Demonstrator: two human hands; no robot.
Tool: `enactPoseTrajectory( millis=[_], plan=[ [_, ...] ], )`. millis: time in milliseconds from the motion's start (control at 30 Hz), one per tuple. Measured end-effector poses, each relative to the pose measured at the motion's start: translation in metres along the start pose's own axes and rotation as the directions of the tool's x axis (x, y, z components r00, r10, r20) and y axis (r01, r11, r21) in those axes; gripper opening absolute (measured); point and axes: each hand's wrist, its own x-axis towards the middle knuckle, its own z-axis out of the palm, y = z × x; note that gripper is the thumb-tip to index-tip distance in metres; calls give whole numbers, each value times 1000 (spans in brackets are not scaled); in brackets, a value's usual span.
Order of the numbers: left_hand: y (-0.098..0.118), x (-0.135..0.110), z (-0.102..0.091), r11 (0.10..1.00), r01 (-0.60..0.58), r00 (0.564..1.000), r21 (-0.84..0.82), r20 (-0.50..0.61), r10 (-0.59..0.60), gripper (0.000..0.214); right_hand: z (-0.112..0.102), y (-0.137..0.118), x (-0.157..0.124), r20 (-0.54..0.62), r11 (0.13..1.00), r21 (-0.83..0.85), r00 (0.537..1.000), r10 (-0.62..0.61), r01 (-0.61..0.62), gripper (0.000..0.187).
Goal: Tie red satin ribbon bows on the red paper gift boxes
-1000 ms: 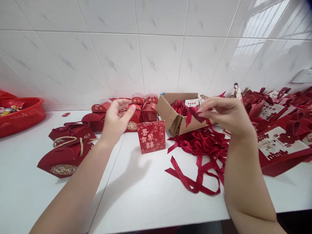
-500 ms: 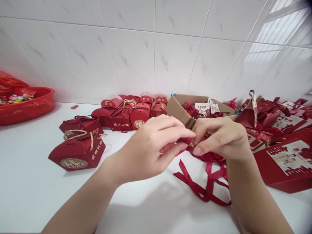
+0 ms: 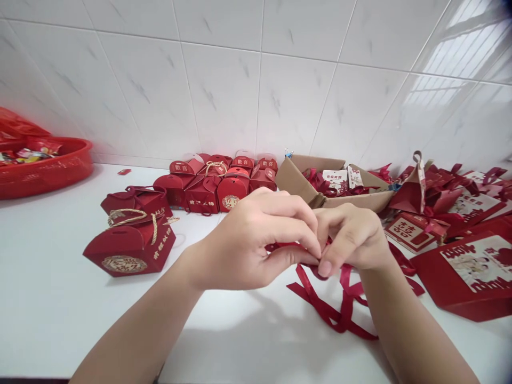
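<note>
Close together over the table, my left hand (image 3: 260, 240) and my right hand (image 3: 352, 234) pinch a dark red strip (image 3: 294, 246) that looks like satin ribbon. Their fingertips meet and cover most of it. Below my right hand, lengths of red ribbon (image 3: 343, 314) lie crossed on the white tabletop. More ribbon (image 3: 402, 258) shows beyond my right wrist. To the left of my left hand stand two red gift boxes; the front one (image 3: 128, 248) has a gold emblem and a twisted cord handle.
Several small red boxes (image 3: 202, 194) stand against the tiled wall. Behind my right hand is an open cardboard box (image 3: 356, 202) holding ribbons and cards. A pile of red gift boxes (image 3: 472, 208) fills the right side. A red plastic basin (image 3: 72, 165) with wrapped sweets sits far left.
My right hand has shifted left and its fingers have closed in against my left fingertips. The red strip is now more hidden between them. The view has turned slightly.
</note>
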Motion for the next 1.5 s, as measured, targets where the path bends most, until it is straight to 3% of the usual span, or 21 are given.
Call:
enactPoseTrajectory(
  millis=[400, 500, 600, 700, 800, 967, 1100, 1200, 1267, 1333, 1400, 1433, 1500],
  plan=[
    [-11, 0, 11, 998, 18, 970, 62, -242, -2, 12, 1, 4, 0, -266, 979, -203, 964, -24, -32, 22],
    [-13, 1, 14, 983, 146, 971, -111, -175, -164, 8, 0, 3, 0, -310, 987, -148, 951, 7, -56, 20],
    [-14, 1, 15, 910, 328, 942, -253, 21, -334, 28, -3, 4, 0, -378, 996, 4, 921, 88, -94, 17],
    [-14, 0, 17, 851, 454, 890, -263, 163, -425, 27, -5, 4, 1, -495, 984, 151, 855, 154, -90, 13],
    [-13, 0, 18, 814, 531, 846, -235, 196, -496, 15, -6, 3, 4, -607, 965, 254, 765, 214, -68, 13],
    [-10, 2, 17, 756, 591, 800, -281, 320, -507, 22, -6, 3, 7, -713, 925, 373, 614, 338, -77, 17],
    [-13, 1, 12, 806, 583, 766, -99, 399, -505, 26, -18, -4, 6, -767, 907, 421, 527, 365, -16, 17],
    [-22, -4, 4, 841, 526, 706, 126, 487, -515, 24, -32, -20, 5, -825, 930, 361, 489, 285, 67, 14],
    [-29, -7, -3, 831, 496, 709, 252, 436, -555, 19, -40, -32, 3, -870, 941, 297, 452, 198, 159, 16],
    [-37, -9, -10, 800, 503, 769, 327, 253, -587, 20, -46, -44, 0, -900, 946, 251, 410, 149, 207, 16],
    [-45, -11, -14, 767, 536, 796, 353, 93, -598, 27, -48, -52, -4, -919, 972, 168, 383, 93, 166, 16],
    [-50, -12, -14, 753, 554, 789, 354, 64, -611, 30, -49, -54, -6, -917, 989, 112, 394, 64, 100, 15],
    [-59, -13, -10, 739, 581, 764, 341, 85, -639, 31, -48, -55, -11, -875, 998, -1, 483, 29, -62, 9]
  ],
)
